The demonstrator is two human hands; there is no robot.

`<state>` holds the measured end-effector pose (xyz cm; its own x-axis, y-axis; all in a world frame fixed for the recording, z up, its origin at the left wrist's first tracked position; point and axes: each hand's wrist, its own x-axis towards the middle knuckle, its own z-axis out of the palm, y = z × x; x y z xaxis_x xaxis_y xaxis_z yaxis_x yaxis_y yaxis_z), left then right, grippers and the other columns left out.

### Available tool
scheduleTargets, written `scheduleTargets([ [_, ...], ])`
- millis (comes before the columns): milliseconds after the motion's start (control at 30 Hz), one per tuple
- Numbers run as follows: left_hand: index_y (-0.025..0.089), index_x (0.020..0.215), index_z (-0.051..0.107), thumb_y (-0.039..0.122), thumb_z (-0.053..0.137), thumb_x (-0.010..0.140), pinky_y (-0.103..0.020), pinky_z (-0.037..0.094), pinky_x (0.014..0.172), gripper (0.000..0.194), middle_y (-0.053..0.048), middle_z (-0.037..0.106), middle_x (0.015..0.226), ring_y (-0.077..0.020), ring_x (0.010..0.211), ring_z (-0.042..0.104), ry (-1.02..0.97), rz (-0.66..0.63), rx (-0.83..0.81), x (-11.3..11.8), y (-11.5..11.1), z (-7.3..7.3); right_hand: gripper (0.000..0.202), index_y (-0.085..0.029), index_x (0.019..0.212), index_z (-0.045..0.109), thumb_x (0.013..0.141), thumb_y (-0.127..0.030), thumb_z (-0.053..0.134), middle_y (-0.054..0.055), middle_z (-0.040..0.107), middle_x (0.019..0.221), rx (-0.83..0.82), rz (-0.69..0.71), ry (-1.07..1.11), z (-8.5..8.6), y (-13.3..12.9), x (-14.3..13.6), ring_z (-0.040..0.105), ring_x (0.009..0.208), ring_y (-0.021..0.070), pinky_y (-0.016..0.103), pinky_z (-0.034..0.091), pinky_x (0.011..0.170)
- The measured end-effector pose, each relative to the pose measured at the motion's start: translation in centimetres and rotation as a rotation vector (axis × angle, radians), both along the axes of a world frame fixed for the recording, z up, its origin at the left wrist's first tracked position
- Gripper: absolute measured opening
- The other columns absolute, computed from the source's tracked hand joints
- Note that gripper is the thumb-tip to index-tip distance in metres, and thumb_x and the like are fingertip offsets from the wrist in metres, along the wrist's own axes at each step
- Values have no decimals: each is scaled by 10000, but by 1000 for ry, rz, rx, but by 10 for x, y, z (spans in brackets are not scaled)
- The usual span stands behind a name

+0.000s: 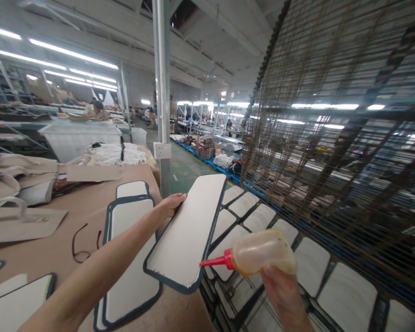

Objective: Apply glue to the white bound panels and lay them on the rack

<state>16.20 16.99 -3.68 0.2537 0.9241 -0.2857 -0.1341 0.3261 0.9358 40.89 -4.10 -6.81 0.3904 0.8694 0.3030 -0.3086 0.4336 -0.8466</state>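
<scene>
My left hand [173, 204] grips the upper left edge of a long cream panel [190, 230] with a dark blue border, held tilted above the table's right edge. In my right hand [280, 281] is a translucent glue bottle [263, 253] with a red nozzle, lying sideways. The nozzle tip is at the panel's lower right edge. White, uneven marks show along the panel's bottom edge. My right fingers are partly hidden behind the bottle. Similar bordered panels [129, 258] lie stacked on the table under my left forearm.
Glasses [81, 253] and beige bag pieces [20, 223] lie on the brown table [65, 244]. At right, a rack [314, 302] holds many cream panels, with raised wire shelves [332, 115] above. A post [163, 92] stands beyond the table, near a white bin [79, 140].
</scene>
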Motion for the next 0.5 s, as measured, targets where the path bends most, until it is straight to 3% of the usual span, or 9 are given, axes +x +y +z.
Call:
scheduleTargets([
  [367, 139, 766, 599, 237, 735, 698, -276, 460, 438, 181, -5, 625, 518, -175, 425, 568, -54, 83, -34, -6, 11, -7, 615, -241, 1137, 600, 565, -310, 814, 68, 703, 945, -6, -11, -4, -4, -5, 3, 659, 860, 280, 420, 545, 772],
  [500, 141, 732, 593, 235, 720, 707, -286, 476, 457, 160, -22, 640, 541, -179, 434, 577, -79, 126, -60, -10, 16, -11, 604, -239, 1141, 594, 581, -320, 804, 60, 694, 956, -1, -73, -23, 0, -7, 0, 645, 903, 275, 397, 534, 798],
])
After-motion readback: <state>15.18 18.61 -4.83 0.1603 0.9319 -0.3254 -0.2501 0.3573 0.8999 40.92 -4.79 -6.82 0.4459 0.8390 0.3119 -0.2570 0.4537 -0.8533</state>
